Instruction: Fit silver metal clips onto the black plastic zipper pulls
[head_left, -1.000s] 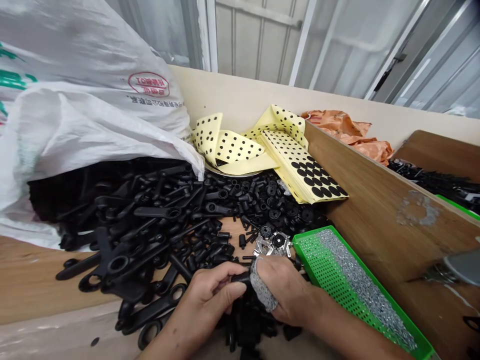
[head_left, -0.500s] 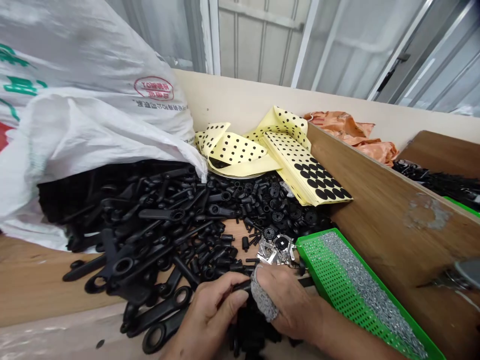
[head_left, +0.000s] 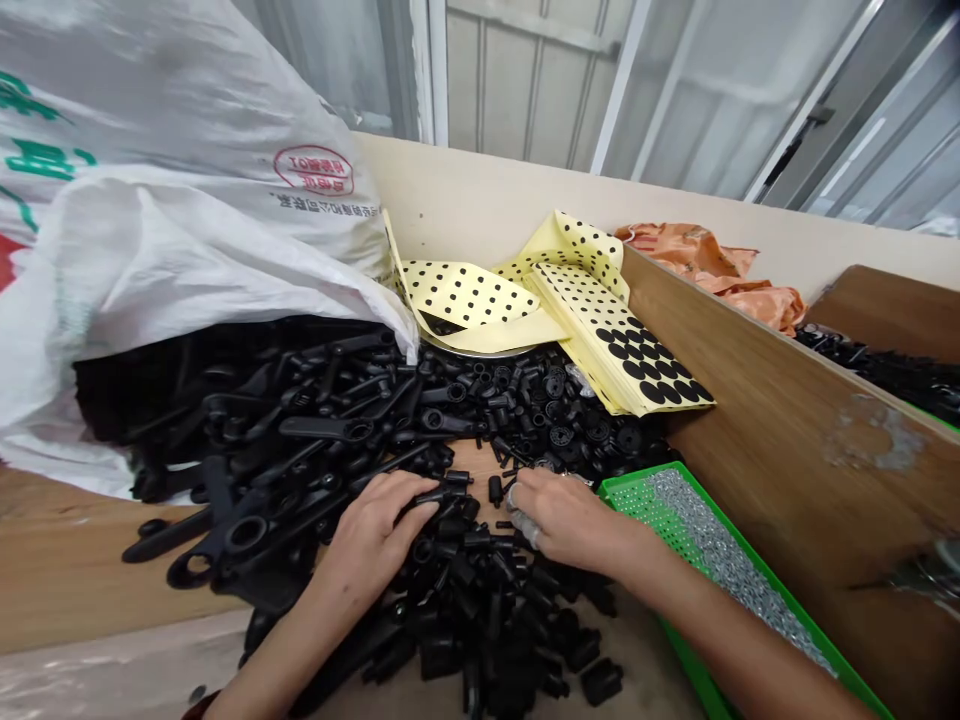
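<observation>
My left hand (head_left: 379, 525) is in the heap, thumb and fingers closing around a small black cylindrical plastic part (head_left: 454, 492). Long black plastic arms with ring ends (head_left: 247, 535) lie left of it. My right hand (head_left: 559, 515), with grey wrapping on its fingers, reaches down by a few thin black pins (head_left: 505, 525). Its fingers are curled, and whatever they hold is hidden. A pile of short black cylindrical parts (head_left: 480, 590) lies below and between the hands. Black round plastic caps (head_left: 592, 435) are heaped beyond the right hand.
A green perforated tray (head_left: 637, 515) of small silvery metal pieces (head_left: 739, 560) stands at right, beside a wooden divider (head_left: 757, 430). Yellow sticker sheets with black dots (head_left: 600, 330) lie at the back. A white woven sack (head_left: 187, 230) spills black parts at left.
The hands, earlier close together around a dark elongated part, have moved apart and farther forward into the heap. That part no longer shows between them. The pile below is now uncovered.
</observation>
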